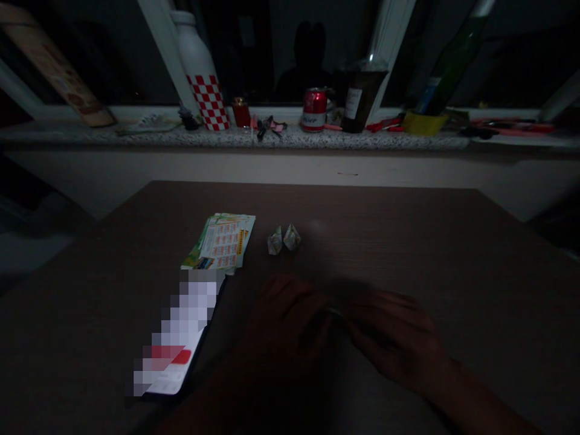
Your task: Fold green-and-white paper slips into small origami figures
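In dim light over the table, my left hand (290, 314) and my right hand (399, 338) meet fingertip to fingertip. Pinched between them is a small pale piece (334, 312), mostly covered by the fingers; it looks like folded paper, but shadow hides its shape. Both hands have their fingers closed. Just beyond my left hand, two small folded paper shapes (292, 238) stand side by side. Left of these lies a fanned stack of printed paper slips (222, 241). A phone (181, 356) with a lit, partly blurred screen rests against the near end of the stack.
Behind the brown table (385, 229) runs a speckled stone windowsill (163, 140). It holds a white bottle with red checks (208, 90), a red can (314, 110), a dark cup (356, 99), a green bottle (455, 66) and a tall patterned tube (58, 66).
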`<state>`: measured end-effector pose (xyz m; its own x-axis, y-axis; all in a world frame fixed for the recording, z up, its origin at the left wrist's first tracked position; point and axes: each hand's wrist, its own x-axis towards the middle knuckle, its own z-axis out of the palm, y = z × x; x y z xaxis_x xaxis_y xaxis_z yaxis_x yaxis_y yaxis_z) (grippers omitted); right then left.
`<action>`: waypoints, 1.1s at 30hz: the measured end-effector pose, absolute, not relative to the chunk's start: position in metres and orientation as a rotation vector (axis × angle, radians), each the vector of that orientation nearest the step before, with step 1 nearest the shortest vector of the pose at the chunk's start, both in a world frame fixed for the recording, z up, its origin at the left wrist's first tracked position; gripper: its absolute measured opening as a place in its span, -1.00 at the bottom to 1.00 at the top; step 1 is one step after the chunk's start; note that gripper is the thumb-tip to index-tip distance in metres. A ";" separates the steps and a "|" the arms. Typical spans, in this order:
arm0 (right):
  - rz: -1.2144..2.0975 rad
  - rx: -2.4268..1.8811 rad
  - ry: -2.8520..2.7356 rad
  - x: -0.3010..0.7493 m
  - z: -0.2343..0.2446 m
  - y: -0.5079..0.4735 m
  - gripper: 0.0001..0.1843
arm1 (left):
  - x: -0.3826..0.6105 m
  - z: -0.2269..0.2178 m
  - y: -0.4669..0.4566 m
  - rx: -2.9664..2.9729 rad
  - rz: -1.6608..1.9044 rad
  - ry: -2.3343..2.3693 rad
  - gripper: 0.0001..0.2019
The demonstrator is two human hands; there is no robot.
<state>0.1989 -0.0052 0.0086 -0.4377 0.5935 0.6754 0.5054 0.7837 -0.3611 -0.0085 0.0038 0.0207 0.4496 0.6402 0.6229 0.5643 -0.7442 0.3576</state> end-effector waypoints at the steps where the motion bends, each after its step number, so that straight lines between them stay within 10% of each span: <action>1: 0.159 -0.814 -2.124 0.198 0.008 -0.005 -0.80 | -0.007 0.020 0.003 2.603 1.147 1.053 -0.91; 33: 0.201 -0.770 -2.092 0.185 0.004 0.000 -0.83 | -0.004 0.012 -0.004 2.744 0.928 0.852 -0.83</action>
<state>0.1849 -0.0004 0.0044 -0.4276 0.5908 0.6842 0.4498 0.7956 -0.4059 -0.0045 -0.0039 0.0115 0.6531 0.5485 0.5221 0.4735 -0.8338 0.2838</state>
